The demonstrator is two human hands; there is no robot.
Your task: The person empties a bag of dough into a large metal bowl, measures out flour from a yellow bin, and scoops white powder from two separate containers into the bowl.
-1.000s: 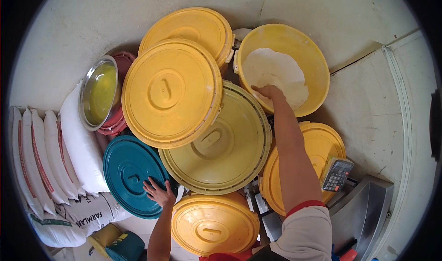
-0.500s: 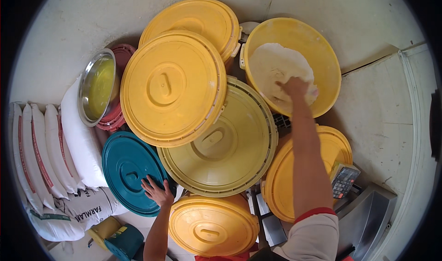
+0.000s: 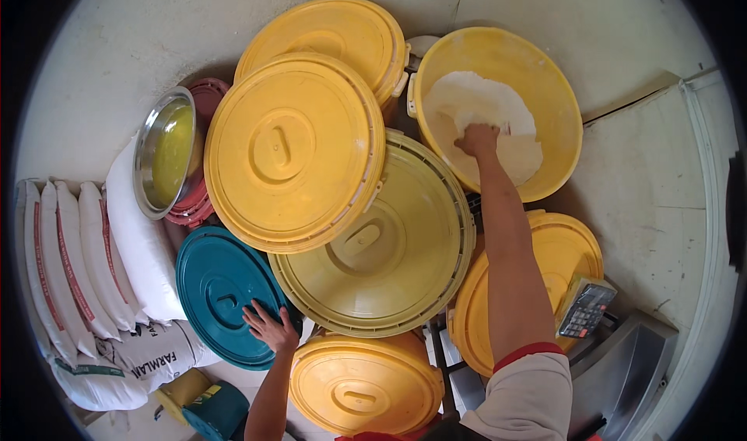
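Note:
My right hand (image 3: 478, 137) reaches down into an open yellow tub (image 3: 562, 106) at the upper right, fingers curled in white powder (image 3: 475, 89); whether they grip anything is hidden. My left hand (image 3: 274, 330) rests spread on the teal lid (image 3: 204, 285) at the lower left. Between my hands lies a large olive lid (image 3: 389, 277). Left of the tub, a yellow lid (image 3: 249, 122) overlaps another yellow lid behind it (image 3: 296, 21).
White sacks (image 3: 136, 238) are stacked on the left beside a steel bowl (image 3: 171, 153) of yellow liquid on red lids (image 3: 210, 98). Yellow lids (image 3: 342, 363) are at lower centre and right, with a calculator (image 3: 587, 309) on the right one. A steel surface (image 3: 630, 371) is at lower right.
My right hand has moved deeper into the powder, then slightly left, disturbing its surface. My left hand stays on the teal lid. The view has shifted a little.

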